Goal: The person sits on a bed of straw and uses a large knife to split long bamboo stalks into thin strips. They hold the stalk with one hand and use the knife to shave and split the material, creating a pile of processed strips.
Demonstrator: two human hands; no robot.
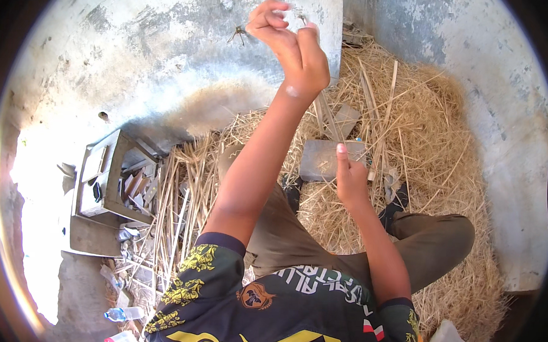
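Observation:
My left hand (289,42) is raised high in front of the wall, its fingers curled. A small dark bit shows between finger and thumb, too small to name. Lower and to the right, my right hand (353,181) is closed with the thumb on top. Thin straw-coloured strips (331,117) run up from under its thumb toward my left wrist; whether they reach my left hand is hidden. Behind my right hand lies a flat grey block (318,161), between my bent legs (296,232).
Fine shavings (432,140) are heaped ahead and to the right. Long split strips (179,198) lie at left, beside a wooden frame box (114,177) holding offcuts. A plastic bottle (124,314) lies at lower left. A worn wall (169,53) rises ahead, with a dark twiggy thing (237,34) near my left hand.

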